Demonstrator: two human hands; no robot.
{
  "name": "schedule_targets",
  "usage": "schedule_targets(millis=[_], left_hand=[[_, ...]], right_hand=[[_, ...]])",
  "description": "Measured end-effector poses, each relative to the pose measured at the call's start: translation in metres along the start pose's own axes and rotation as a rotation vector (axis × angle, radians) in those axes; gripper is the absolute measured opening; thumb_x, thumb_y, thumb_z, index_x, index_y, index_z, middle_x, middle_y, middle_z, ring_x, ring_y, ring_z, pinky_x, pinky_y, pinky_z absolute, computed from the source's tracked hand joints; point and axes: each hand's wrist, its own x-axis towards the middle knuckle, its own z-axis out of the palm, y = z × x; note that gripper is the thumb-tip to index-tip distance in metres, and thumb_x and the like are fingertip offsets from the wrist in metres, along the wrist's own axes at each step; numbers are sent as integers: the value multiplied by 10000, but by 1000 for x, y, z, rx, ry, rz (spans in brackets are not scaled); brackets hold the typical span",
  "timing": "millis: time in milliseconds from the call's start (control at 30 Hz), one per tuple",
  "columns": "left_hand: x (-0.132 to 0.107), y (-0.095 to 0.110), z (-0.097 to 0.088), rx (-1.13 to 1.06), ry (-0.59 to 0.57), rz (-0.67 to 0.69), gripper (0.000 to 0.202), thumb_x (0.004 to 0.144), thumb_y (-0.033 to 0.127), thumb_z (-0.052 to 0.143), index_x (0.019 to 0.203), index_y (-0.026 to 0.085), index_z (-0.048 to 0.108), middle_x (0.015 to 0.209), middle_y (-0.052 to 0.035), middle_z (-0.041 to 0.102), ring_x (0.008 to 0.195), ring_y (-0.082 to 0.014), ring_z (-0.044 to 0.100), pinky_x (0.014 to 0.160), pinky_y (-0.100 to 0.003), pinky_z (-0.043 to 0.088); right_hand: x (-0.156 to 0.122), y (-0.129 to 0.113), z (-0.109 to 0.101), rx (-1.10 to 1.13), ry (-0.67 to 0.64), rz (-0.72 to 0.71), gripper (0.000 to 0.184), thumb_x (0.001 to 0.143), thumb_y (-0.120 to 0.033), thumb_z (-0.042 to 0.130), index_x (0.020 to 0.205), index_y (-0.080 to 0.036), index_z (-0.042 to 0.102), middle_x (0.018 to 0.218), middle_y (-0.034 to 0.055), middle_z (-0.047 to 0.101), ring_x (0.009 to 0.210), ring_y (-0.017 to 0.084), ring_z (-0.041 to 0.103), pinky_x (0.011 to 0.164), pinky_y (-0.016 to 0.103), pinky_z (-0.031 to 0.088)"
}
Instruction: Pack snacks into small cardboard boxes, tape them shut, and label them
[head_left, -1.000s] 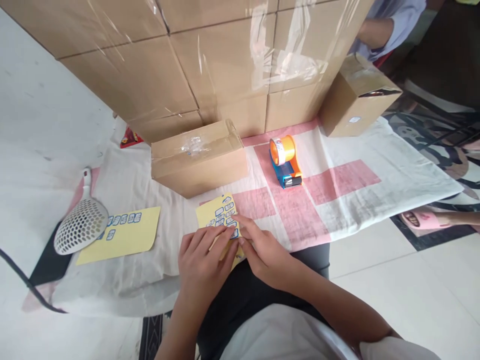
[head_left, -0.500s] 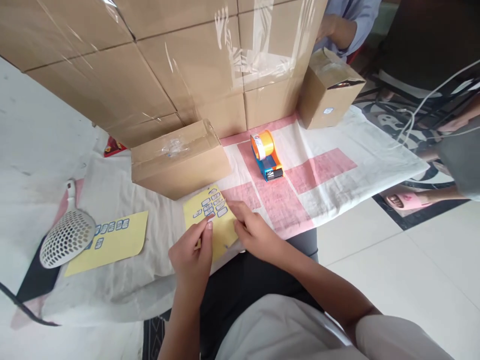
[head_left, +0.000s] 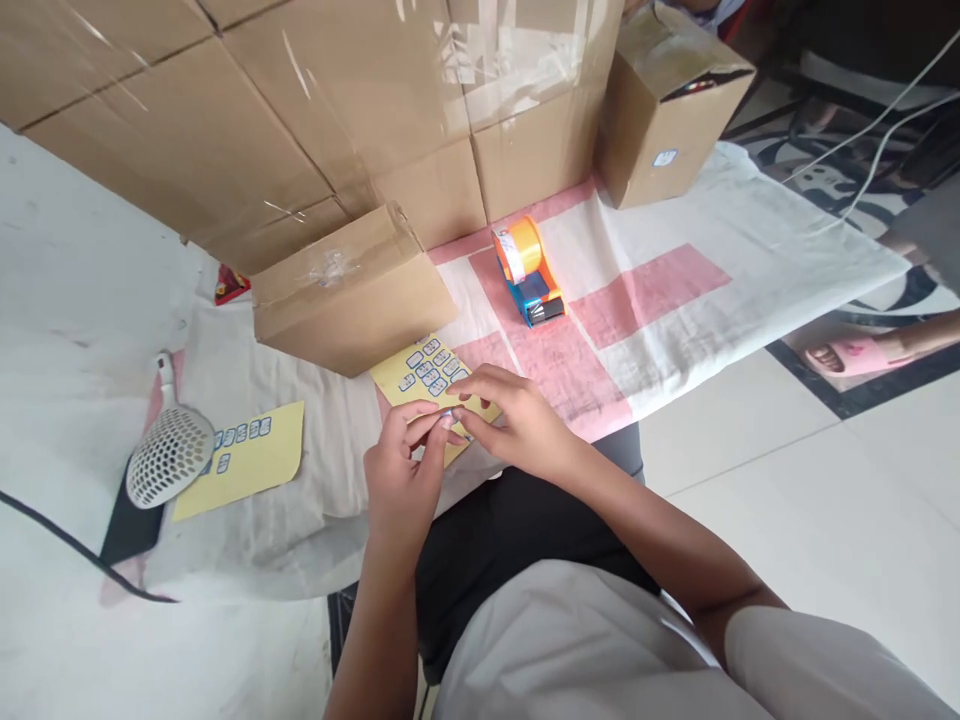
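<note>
A yellow sticker sheet (head_left: 420,372) with several blue-and-white labels lies on the cloth in front of me. My left hand (head_left: 401,475) and my right hand (head_left: 517,420) meet over its near edge. Their fingertips pinch together on a small label (head_left: 448,413) just above the sheet. A closed small cardboard box (head_left: 349,290) sits right behind the sheet. An orange and blue tape dispenser (head_left: 525,270) stands to its right.
A second yellow sticker sheet (head_left: 247,458) lies at the left, partly under a white slotted scoop (head_left: 169,455). Stacked wrapped cartons (head_left: 300,110) wall the back, another box (head_left: 667,100) at the right. A person's foot in a pink slipper (head_left: 855,355) is at the far right.
My left hand has moved right to meet my right hand, and both now pinch a label over the sheet. The camera view has shifted, so everything sits a little higher and further left.
</note>
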Motion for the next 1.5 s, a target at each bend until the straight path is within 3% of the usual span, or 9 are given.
schedule_targets(millis=[233,367,467,600,800,1033,1233,1333,1500], left_hand=[[23,20,-1,272,-22,50,298,924,379,679,1166,244,567,931,-24,805,712,-173,760,629,-254,571],[78,32,-23,623,259,347,588,824,347,791,1358,224,579,1363,-103,683,1199,-272,685,1022,-432,540],[126,25,-47,833,126,368,860,799,405,818,1551,258,428,1688,-107,321,1579,-386,226,1249,-661,172],[160,-5,-78,825,14,341,582,911,499,687,1448,300,579,1639,-74,422,1556,-343,309,1253,-628,132],[162,-34,-99,755,117,547,512,884,495,730,1348,290,661,1505,-44,591,1456,-282,492,1227,-499,257],[162,-33,-94,703,123,585,492,870,489,759,1314,288,690,1459,-42,632,1427,-284,527,1224,-482,250],[161,-34,-94,703,119,604,520,863,506,759,1311,251,693,1437,-53,651,1414,-280,541,1216,-464,277],[161,-35,-93,703,115,626,542,851,520,764,1307,236,694,1428,-59,657,1403,-291,553,1209,-479,288],[165,-37,-95,690,128,631,508,870,512,744,1300,246,697,1421,-54,662,1374,-295,579,1198,-508,306]], right_hand=[[10,10,-12,-92,17,-61,137,972,-143,508,891,-171,614,918,60,647,858,176,606,771,312,479],[54,26,-28,195,186,147,144,945,-97,496,846,-180,561,830,7,625,725,120,568,687,264,449],[103,40,-30,396,221,392,224,950,-50,444,788,-202,472,762,-20,580,652,105,534,608,243,401],[148,61,-13,470,218,566,265,969,-57,423,756,-214,411,695,-51,483,610,101,482,584,236,351],[151,90,17,381,155,425,270,939,-25,448,746,-211,425,770,-32,513,783,131,501,738,262,403],[144,95,32,287,90,345,277,969,-43,435,759,-221,404,818,-10,508,857,151,504,809,283,427],[146,99,38,321,119,449,237,1000,-140,520,819,-225,392,796,-33,487,773,135,488,715,271,415],[148,104,39,443,70,501,114,1017,-214,554,1015,-235,442,726,-72,440,653,116,448,624,241,402],[143,107,30,534,26,539,373,989,-263,617,1315,-284,437,991,-1,566,708,106,515,567,202,442]])
